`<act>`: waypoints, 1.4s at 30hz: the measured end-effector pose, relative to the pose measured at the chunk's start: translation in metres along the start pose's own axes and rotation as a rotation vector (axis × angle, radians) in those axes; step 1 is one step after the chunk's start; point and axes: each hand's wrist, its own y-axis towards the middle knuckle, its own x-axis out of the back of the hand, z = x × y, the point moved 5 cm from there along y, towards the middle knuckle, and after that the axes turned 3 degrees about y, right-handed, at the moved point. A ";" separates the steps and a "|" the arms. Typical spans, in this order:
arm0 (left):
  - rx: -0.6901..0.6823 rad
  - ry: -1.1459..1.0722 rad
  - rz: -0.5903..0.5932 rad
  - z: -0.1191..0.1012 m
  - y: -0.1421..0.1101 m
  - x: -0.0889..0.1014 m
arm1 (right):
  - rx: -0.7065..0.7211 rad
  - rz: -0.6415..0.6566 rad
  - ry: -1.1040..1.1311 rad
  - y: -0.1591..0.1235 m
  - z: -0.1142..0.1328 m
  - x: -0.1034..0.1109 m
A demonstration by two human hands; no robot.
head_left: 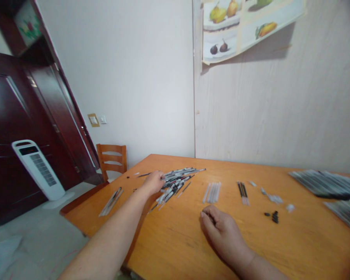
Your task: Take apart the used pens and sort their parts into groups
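Note:
My left hand (pixel 153 182) reaches far out to a loose pile of pens (pixel 176 181) on the orange wooden table (pixel 177 241); its fingers curl down at the pile's left edge, and what they grip is hidden. My right hand (pixel 221 229) rests on the table nearer to me, fingers curled under in a loose fist, with whatever is in them hidden. Just beyond it lie a few clear pen tubes (pixel 212 192) side by side, then dark refills (pixel 243 191), small clear parts (pixel 272 197) and tiny black caps (pixel 274 216).
Grey bundled stacks (pixel 323 182) lie at the table's right end. A couple of pens (pixel 111 200) sit near the left edge. A wooden chair (pixel 112 157), a white tower fan (pixel 37 168) and a dark door (pixel 11 128) stand to the left. A fruit poster (pixel 245 23) hangs on the wall.

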 end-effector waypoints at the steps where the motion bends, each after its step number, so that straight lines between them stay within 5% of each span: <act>1: 0.007 -0.037 -0.012 -0.001 -0.001 0.001 | -0.003 0.002 -0.003 0.000 0.000 0.000; 8: 0.083 -0.407 -0.055 -0.034 -0.018 -0.002 | 0.006 -0.006 -0.005 0.002 0.002 0.001; 12: 0.243 -1.009 0.048 -0.073 -0.033 -0.018 | 0.017 -0.052 0.044 0.006 0.000 0.003; 16: 0.293 -1.317 0.180 -0.121 -0.048 -0.031 | -0.004 -0.144 0.197 0.010 -0.005 0.011; 24: 0.173 -1.565 0.330 -0.205 -0.067 -0.055 | -0.413 -0.292 0.873 0.020 -0.028 0.032; 29: 0.091 -1.649 0.537 -0.245 -0.077 -0.070 | -0.307 -0.313 0.934 0.028 -0.012 0.057; 36: 0.104 -1.784 0.424 -0.270 -0.068 -0.073 | -0.426 -0.156 1.004 0.018 -0.015 0.079; 42: 0.095 -1.837 0.460 -0.279 -0.075 -0.080 | -0.421 -0.048 1.125 0.011 -0.028 0.093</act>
